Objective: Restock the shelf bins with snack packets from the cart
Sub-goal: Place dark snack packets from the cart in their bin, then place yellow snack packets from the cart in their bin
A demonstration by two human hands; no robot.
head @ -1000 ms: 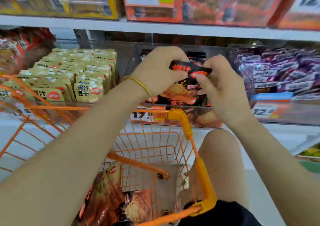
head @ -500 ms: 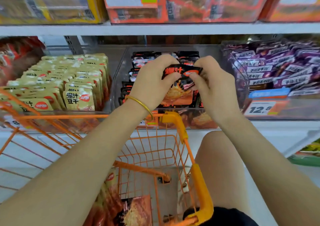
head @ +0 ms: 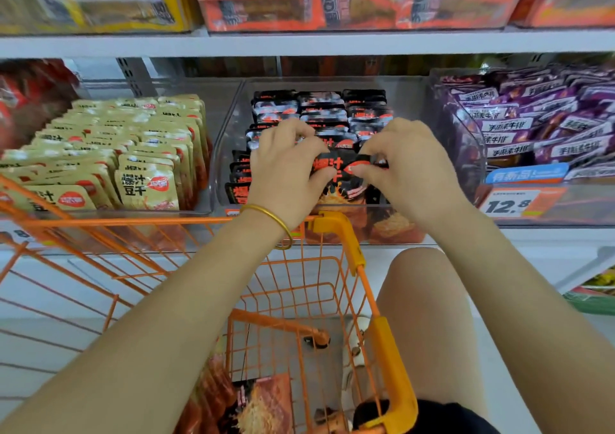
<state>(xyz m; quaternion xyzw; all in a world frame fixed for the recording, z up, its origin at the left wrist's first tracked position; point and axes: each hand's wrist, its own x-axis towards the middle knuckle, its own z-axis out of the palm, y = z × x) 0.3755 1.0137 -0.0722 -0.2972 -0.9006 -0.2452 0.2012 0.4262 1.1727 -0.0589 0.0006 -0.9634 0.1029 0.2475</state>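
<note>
Packet: we hold one black snack packet over the front of the middle bin, above the rows already standing there.
Fingers: our left hand pinches the packet's left end and our right hand pinches its right end; the curled fingers of both grasp the top edge.
Axis: the gripped edge runs left to right between the hands, and the body hangs below it, facing us.
Coming move: we judge the open slot lies straight down and a little forward. Both hands are equally near, so the packet should go down level.
Material: a flat, glossy film pouch with orange lettering. It looks limp and likely to buckle if pushed from one end.
Bin: clear rigid plastic with slanted walls; the stocked black packets stand on edge in tight rows.
Neighbours: yellow packets fill the bin to the left and purple packets the bin to the right.
Cart: the orange wire cart sits just under our wrists, with more packets at its bottom.
</note>
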